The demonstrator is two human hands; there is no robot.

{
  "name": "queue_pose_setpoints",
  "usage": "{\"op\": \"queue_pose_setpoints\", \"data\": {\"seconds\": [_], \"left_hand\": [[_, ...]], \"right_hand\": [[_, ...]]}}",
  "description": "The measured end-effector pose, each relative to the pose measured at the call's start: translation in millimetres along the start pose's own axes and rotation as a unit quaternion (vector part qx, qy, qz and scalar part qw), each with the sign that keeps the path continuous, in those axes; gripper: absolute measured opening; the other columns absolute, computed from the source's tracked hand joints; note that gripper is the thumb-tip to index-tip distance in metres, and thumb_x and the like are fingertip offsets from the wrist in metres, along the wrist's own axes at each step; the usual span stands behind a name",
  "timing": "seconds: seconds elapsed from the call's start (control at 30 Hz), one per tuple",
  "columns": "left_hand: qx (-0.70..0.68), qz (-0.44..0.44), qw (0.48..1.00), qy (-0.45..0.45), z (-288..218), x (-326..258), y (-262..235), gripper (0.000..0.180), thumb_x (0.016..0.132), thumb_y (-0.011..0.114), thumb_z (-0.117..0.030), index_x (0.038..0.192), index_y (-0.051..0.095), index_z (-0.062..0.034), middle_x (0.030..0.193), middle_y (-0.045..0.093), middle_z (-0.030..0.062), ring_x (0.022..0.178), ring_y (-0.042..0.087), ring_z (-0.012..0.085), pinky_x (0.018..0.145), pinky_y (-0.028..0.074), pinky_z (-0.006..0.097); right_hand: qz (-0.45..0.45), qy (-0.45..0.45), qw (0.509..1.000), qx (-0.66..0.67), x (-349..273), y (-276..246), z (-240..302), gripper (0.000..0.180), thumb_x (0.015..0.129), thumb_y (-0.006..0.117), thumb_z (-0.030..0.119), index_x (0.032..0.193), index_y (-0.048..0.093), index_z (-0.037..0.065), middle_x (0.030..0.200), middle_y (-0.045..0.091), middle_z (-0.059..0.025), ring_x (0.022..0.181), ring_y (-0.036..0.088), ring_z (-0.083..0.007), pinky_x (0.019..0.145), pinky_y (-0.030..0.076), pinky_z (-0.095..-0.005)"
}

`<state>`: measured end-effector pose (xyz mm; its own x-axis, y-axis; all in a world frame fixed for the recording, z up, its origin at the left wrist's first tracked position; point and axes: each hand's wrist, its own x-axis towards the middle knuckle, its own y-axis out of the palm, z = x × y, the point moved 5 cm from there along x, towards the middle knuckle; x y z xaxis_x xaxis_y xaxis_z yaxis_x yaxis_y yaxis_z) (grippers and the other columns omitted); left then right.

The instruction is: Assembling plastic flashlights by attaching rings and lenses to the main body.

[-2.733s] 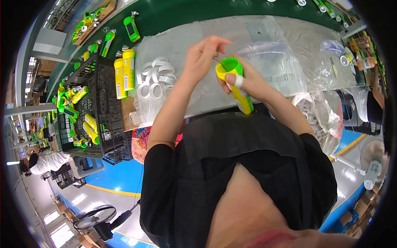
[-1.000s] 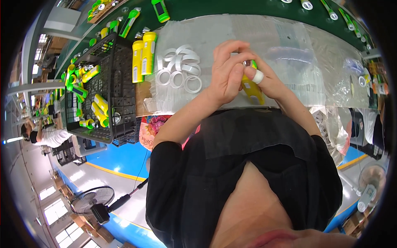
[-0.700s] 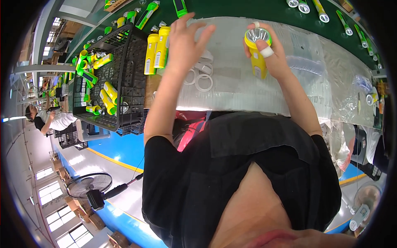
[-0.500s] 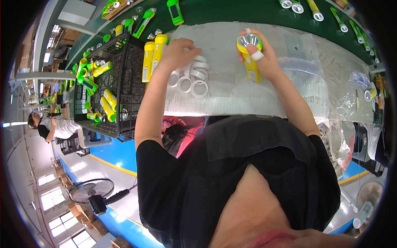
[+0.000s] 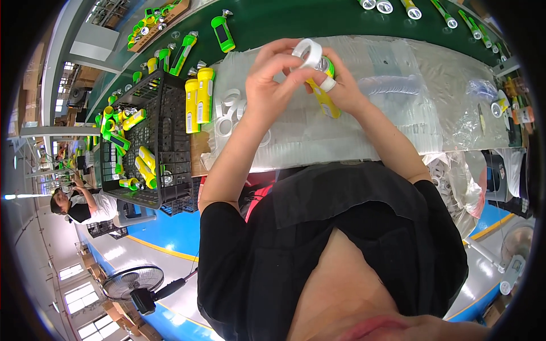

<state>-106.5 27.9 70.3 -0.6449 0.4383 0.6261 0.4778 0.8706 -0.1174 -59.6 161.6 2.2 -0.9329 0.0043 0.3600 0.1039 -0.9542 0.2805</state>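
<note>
Between the fingers of my left hand (image 5: 270,82) is a white plastic ring (image 5: 313,55), held tilted at the head of a flashlight. My right hand (image 5: 345,88) is closed around this yellow flashlight (image 5: 326,104), its body slanting down toward me. A green band shows near its head, but the ring and fingers partly hide the lens end. White tape is wrapped on a right-hand finger. Several loose white rings (image 5: 224,126) lie on the plastic-covered work surface beside my left forearm, which hides some of them. Two yellow flashlights (image 5: 192,105) stand beside the rings at the left.
A black crate (image 5: 168,142) with several yellow and green flashlights stands at the left. More flashlights (image 5: 223,34) lie on the green bench (image 5: 318,21) beyond the plastic sheet (image 5: 387,116). A fan (image 5: 133,284) stands at the lower left, and another person (image 5: 94,206) is farther off.
My left hand has picked up a white ring from the pile and brought it right to the flashlight head. My right hand has shifted slightly left with the flashlight.
</note>
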Motion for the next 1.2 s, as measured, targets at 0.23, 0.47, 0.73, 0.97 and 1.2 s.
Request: {"op": "queue_pose_setpoints", "data": {"seconds": [0.23, 0.47, 0.73, 0.97, 1.2], "left_hand": [[0.145, 0.077, 0.986, 0.026, -3, -2, 2, 0.029, 0.07, 0.085, -0.019, 0.095, 0.075, -0.0108, 0.108, 0.062, 0.008, 0.092, 0.061, 0.0208, 0.072, 0.052, 0.031], [0.195, 0.153, 0.968, 0.03, -13, 9, 9, 0.032, 0.068, 0.085, -0.022, 0.096, 0.075, -0.0117, 0.105, 0.059, 0.0077, 0.092, 0.06, 0.0224, 0.075, 0.052, 0.033], [0.209, 0.196, 0.957, 0.052, -12, 6, 45, 0.043, 0.068, 0.086, -0.025, 0.102, 0.063, -0.012, 0.102, 0.062, 0.0067, 0.092, 0.062, 0.026, 0.072, 0.051, 0.035], [0.151, 0.195, 0.969, -0.016, 2, -2, 61, 0.044, 0.071, 0.084, -0.025, 0.102, 0.056, -0.012, 0.098, 0.067, 0.0029, 0.087, 0.063, 0.027, 0.07, 0.051, 0.036], [0.181, 0.184, 0.966, 0.022, -1, 0, 67, 0.04, 0.07, 0.086, -0.018, 0.098, 0.059, -0.0072, 0.097, 0.069, 0.0029, 0.083, 0.066, 0.0188, 0.071, 0.051, 0.03]], "right_hand": [[0.017, -0.004, 0.999, -0.036, -4, -2, -2, 0.043, 0.096, 0.059, 0.032, 0.129, 0.042, 0.009, 0.102, 0.057, -0.0055, 0.081, 0.06, -0.0136, 0.07, 0.05, -0.0301], [-0.013, -0.156, 0.971, -0.179, -3, -12, 41, 0.05, 0.096, 0.061, 0.028, 0.137, 0.041, 0.007, 0.118, 0.059, -0.0094, 0.101, 0.064, -0.0206, 0.089, 0.051, -0.0337], [0.179, -0.137, 0.846, -0.483, 9, -41, 108, 0.037, 0.077, 0.078, 0.017, 0.107, 0.062, 0.004, 0.089, 0.058, -0.0063, 0.08, 0.058, -0.0204, 0.074, 0.049, -0.0307], [0.303, 0.035, 0.737, -0.603, 21, -18, 127, 0.031, 0.075, 0.072, 0.005, 0.102, 0.056, 0.002, 0.091, 0.051, -0.0071, 0.078, 0.054, -0.0218, 0.068, 0.046, -0.0335], [0.23, 0.086, 0.763, -0.597, 19, -22, 115, 0.037, 0.073, 0.077, 0.028, 0.085, 0.054, 0.001, 0.072, 0.054, -0.0106, 0.064, 0.054, -0.0237, 0.057, 0.044, -0.034]]}}
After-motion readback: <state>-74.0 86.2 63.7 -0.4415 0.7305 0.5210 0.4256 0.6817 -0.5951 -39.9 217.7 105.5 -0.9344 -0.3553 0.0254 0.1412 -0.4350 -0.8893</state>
